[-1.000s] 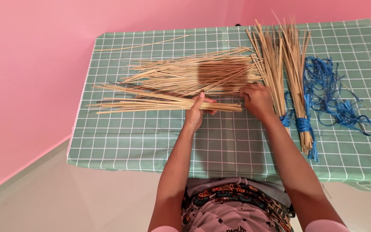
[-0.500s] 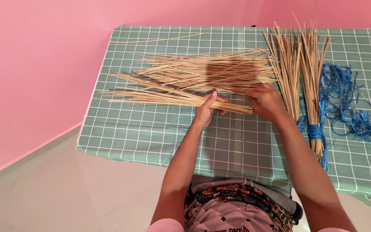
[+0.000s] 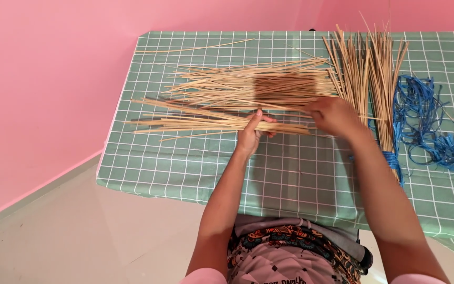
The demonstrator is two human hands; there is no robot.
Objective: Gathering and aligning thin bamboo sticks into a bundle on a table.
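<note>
A green checked tablecloth (image 3: pixel 290 173) is covering the table, keeping loose thin pale sticks (image 3: pixel 248 84) fanned flat. Nearer the person, a gathered bundle of sticks (image 3: pixel 206 122) is lying crosswise: the left hand (image 3: pixel 252 132) is gripping its middle, while the right hand (image 3: pixel 333 115) is curling closed over its end, aligning the tips. Blue plastic strips (image 3: pixel 426 121) are lying at the right.

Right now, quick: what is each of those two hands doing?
Left hand: closed on a bundle of thin sticks, thumb on top.
Right hand: resting on the sticks' other end; whether it grips them cannot be told.
</note>
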